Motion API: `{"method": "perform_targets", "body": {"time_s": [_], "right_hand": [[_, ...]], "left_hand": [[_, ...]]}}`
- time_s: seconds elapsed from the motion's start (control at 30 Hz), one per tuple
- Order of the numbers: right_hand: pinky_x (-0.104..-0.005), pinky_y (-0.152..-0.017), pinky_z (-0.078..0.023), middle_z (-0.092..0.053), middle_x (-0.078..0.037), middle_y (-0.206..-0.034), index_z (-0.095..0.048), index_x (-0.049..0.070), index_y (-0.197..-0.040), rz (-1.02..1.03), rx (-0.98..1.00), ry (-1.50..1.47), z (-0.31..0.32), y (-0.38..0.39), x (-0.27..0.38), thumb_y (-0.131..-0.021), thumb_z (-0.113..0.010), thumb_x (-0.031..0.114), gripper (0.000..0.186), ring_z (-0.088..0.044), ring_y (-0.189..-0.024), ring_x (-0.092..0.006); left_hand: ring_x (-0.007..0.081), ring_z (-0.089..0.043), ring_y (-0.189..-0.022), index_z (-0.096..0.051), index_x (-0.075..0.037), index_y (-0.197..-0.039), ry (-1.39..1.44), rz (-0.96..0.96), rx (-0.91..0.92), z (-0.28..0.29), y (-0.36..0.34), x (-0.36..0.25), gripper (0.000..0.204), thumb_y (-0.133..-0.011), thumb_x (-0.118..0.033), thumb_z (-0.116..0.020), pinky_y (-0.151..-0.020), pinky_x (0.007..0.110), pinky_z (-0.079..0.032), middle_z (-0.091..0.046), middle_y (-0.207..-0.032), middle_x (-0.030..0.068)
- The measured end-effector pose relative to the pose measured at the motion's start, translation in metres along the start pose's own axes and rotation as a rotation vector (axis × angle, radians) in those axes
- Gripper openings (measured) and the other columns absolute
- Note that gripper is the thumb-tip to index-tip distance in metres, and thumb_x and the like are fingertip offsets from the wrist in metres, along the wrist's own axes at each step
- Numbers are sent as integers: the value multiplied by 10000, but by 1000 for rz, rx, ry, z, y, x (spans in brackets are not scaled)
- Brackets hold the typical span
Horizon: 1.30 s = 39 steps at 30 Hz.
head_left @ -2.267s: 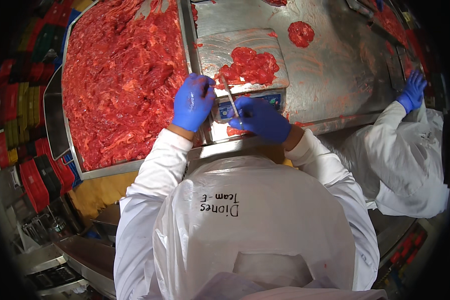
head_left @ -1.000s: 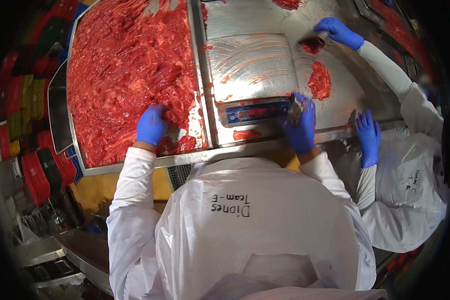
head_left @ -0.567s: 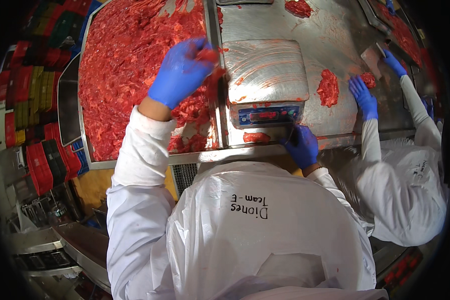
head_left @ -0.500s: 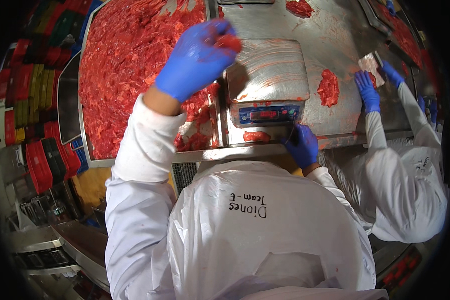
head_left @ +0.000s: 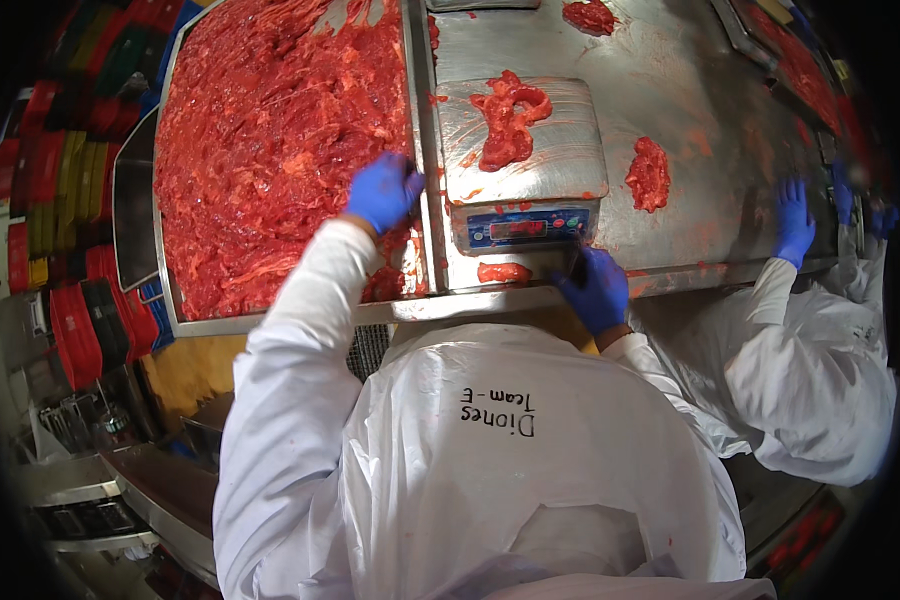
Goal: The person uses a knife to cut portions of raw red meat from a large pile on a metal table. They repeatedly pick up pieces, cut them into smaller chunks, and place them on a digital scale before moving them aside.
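Note:
My left hand (head_left: 380, 195), in a blue glove, is over the right side of a steel tray of red meat (head_left: 260, 150), fingers curled; what is under them is hidden. My right hand (head_left: 595, 290), also gloved, grips a dark, thin metal tool (head_left: 576, 262) at the counter's front, right of a meat scrap (head_left: 503, 273). A steel scale (head_left: 558, 160) with a blue display panel (head_left: 525, 228) stands beside the tray, bearing an irregular piece of meat (head_left: 510, 125).
More meat portions lie on the steel counter (head_left: 680, 90), at right (head_left: 648, 173) and back (head_left: 588, 17). A co-worker's gloved hand (head_left: 792, 225) rests at the right, with further gloved hands beyond. Colored crates (head_left: 90, 335) are stacked left; another meat tray (head_left: 790, 65) is at far right.
My left hand carried meat up over the scale and has moved back down to the tray; meat now lies on the scale. The co-worker's hands have shifted right.

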State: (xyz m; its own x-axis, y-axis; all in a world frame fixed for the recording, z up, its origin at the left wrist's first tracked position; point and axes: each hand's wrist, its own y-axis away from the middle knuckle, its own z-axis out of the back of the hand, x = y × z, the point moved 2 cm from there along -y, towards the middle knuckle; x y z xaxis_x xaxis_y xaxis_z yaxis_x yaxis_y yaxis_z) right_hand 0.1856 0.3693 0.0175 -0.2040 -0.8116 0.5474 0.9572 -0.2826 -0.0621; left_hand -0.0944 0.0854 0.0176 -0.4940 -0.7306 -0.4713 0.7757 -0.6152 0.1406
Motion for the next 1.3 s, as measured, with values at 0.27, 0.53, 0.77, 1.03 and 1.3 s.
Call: {"method": "perform_targets", "body": {"time_s": [0.27, 0.53, 0.77, 1.03, 1.3], "right_hand": [[-441, -721, -533, -680, -121, -928, -674, 57, -1161, 61, -60, 26, -10, 6, -6, -726, -902, 367, 581, -664, -839, -333], [-443, -742, -533, -681, -154, -977, -653, 14, -1178, 49, 32, 110, -16, 10, -19, -745, -892, 326, 585, -666, -859, -341], [-449, -732, -529, -670, -150, -953, -649, 34, -1213, 85, 48, 127, -19, 10, -22, -757, -879, 332, 591, -658, -839, -333], [-450, -690, -524, -668, -138, -915, -652, 68, -1197, 153, -19, 102, -9, 6, -12, -781, -856, 371, 554, -662, -799, -336], [-447, -732, -544, -681, -124, -899, -652, 64, -1176, 122, -8, 39, -3, 2, -5, -757, -869, 326, 539, -675, -832, -336]], "left_hand": [[186, -662, -831, -668, -38, -1017, 401, 46, 334, -16, 165, 49, 166, -869, -47, -744, -772, 344, -551, -707, -916, 71], [297, -750, -860, -748, -26, -1026, 136, 746, 161, 52, 215, 158, 471, -739, -380, -867, -806, 408, -581, -761, -930, 182], [406, -688, -1019, -683, -29, -1207, 152, 141, 122, -63, 135, 14, 474, -773, -188, -790, -879, 453, -561, -698, -1105, 243], [107, -650, -870, -648, -29, -1148, 815, 37, 256, 112, 41, -82, 374, -802, -75, -784, -735, 259, -542, -688, -964, 27], [136, -677, -900, -633, -34, -1215, 651, -15, 137, 55, -34, -106, 353, -902, -134, -762, -762, 250, -555, -661, -1104, 83]]}}
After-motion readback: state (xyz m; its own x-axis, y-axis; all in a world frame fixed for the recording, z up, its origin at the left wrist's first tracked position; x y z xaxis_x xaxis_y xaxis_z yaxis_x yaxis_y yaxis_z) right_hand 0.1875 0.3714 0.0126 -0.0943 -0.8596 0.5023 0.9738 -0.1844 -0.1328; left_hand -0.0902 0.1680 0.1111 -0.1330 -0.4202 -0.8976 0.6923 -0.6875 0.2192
